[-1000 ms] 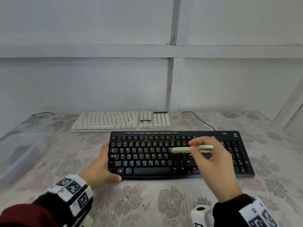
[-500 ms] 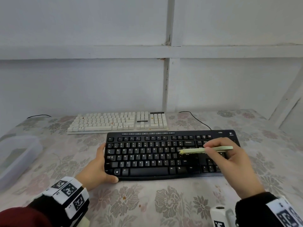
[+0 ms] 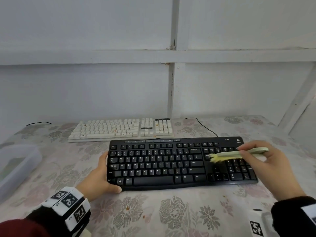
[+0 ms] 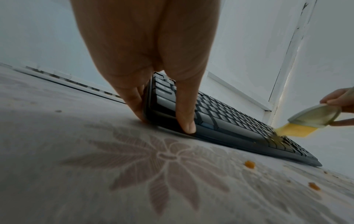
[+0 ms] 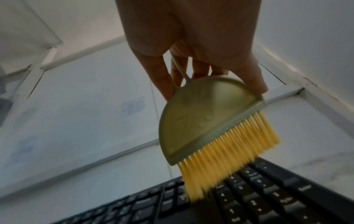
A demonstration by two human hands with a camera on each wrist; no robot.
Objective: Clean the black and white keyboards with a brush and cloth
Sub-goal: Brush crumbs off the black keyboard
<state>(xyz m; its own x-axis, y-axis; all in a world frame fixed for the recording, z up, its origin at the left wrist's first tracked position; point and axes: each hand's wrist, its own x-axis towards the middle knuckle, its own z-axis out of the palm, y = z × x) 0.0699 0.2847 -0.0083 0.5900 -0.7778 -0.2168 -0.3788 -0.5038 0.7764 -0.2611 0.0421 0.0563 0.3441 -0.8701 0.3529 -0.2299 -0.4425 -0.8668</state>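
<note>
Head view shows the brushing step on the black keyboard (image 3: 181,163), which lies near the table's (image 3: 171,214) front edge with the white keyboard (image 3: 121,129) just behind it. Left hand (image 3: 100,178) clasps its left end — thumb on the front rim. Right hand (image 3: 266,161) pinches the brush (image 3: 237,153), bristles touching keys beside the number pad. Next, I judge, sweep the pad; crumbs dot the white keyboard, and no cloth shows.
</note>
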